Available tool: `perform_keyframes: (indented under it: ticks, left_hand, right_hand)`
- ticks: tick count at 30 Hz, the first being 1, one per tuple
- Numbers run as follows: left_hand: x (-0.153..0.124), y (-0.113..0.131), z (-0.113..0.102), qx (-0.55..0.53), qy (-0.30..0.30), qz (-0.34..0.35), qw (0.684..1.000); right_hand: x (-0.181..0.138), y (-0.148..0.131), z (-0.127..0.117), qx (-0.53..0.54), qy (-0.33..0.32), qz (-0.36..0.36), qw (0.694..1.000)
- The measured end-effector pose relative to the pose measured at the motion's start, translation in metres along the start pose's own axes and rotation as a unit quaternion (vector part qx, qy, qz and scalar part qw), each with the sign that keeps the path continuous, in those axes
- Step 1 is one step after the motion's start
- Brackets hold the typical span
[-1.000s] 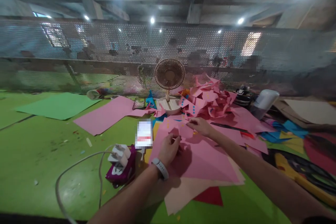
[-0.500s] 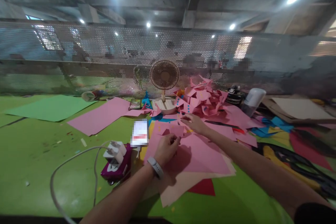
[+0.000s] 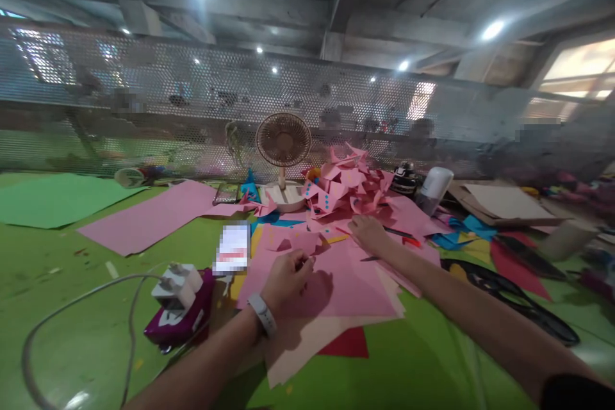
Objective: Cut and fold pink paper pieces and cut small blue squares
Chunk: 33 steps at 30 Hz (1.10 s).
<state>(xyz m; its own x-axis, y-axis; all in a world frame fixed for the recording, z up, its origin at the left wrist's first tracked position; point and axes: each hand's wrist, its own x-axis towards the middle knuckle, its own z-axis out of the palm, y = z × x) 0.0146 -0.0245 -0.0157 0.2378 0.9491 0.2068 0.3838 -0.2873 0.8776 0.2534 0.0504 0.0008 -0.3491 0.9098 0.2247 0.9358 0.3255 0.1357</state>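
Observation:
My left hand (image 3: 288, 278), with a pale band on its wrist, hovers over a stack of pink paper sheets (image 3: 350, 295). Its fingers are curled together, and whatever may be between them cannot be made out. Just beyond it lies a folded pink paper piece (image 3: 291, 240) with small yellow marks. My right hand (image 3: 371, 235) reaches further forward and rests low over pink paper, fingers bent down and partly hidden. A thin reddish tip shows beside its fingers. Right of it lies a black and red slim tool (image 3: 406, 237). Behind rises a heap of folded pink paper shapes (image 3: 353, 182).
A small fan (image 3: 283, 141) stands at the back before a perforated metal screen. On the left are a phone (image 3: 232, 248), a purple power block (image 3: 180, 320) with white plugs and a cable, and pink and green sheets. Black-handled scissors (image 3: 519, 307) lie right.
The view has turned rightward. My right hand has lowered onto the paper, its fingers bending in from a raised, spread pose. My left hand stays curled over the pink stack.

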Motion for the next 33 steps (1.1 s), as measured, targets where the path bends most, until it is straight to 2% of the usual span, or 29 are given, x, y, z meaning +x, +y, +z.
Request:
perform_keyframes:
  ticks: [4, 6, 10, 13, 19, 24, 27, 31, 33]
  left_hand:
    - [0.0, 0.004, -0.001, -0.009, -0.01, -0.015, 1.0]
    - [0.0, 0.005, -0.001, -0.002, -0.012, -0.018, 1.0]
    - [0.001, 0.003, -0.002, 0.004, -0.023, -0.016, 1.0]
    - [0.0, 0.001, 0.0, 0.005, -0.026, -0.004, 1.0]
    - [-0.003, 0.0, 0.001, -0.005, -0.038, 0.001, 0.999]
    - [0.0, 0.004, -0.003, -0.04, -0.039, -0.015, 0.998]
    - [0.002, 0.009, -0.005, -0.093, -0.02, -0.015, 0.995]
    - [0.002, 0.015, -0.006, -0.174, -0.042, -0.029, 0.983]
    - [0.002, 0.017, -0.007, -0.189, -0.024, -0.032, 0.981]
  right_hand:
    - [0.01, 0.004, -0.001, 0.015, 0.018, 0.08, 0.997]
    - [0.014, 0.004, 0.0, 0.044, 0.019, 0.096, 0.994]
    - [0.021, 0.0, 0.005, 0.145, -0.001, 0.026, 0.989]
    - [0.024, -0.005, 0.011, 0.225, -0.015, -0.037, 0.974]
    - [0.025, -0.006, 0.022, 0.349, 0.0, -0.041, 0.936]
    - [0.013, -0.013, 0.009, 0.461, 0.001, -0.03, 0.887]
    - [-0.001, -0.032, -0.005, 0.537, -0.03, -0.028, 0.842]
    - [-0.023, -0.063, -0.022, 0.608, -0.076, -0.029, 0.79]
    - [-0.033, -0.07, -0.027, 0.644, -0.083, -0.018, 0.76]
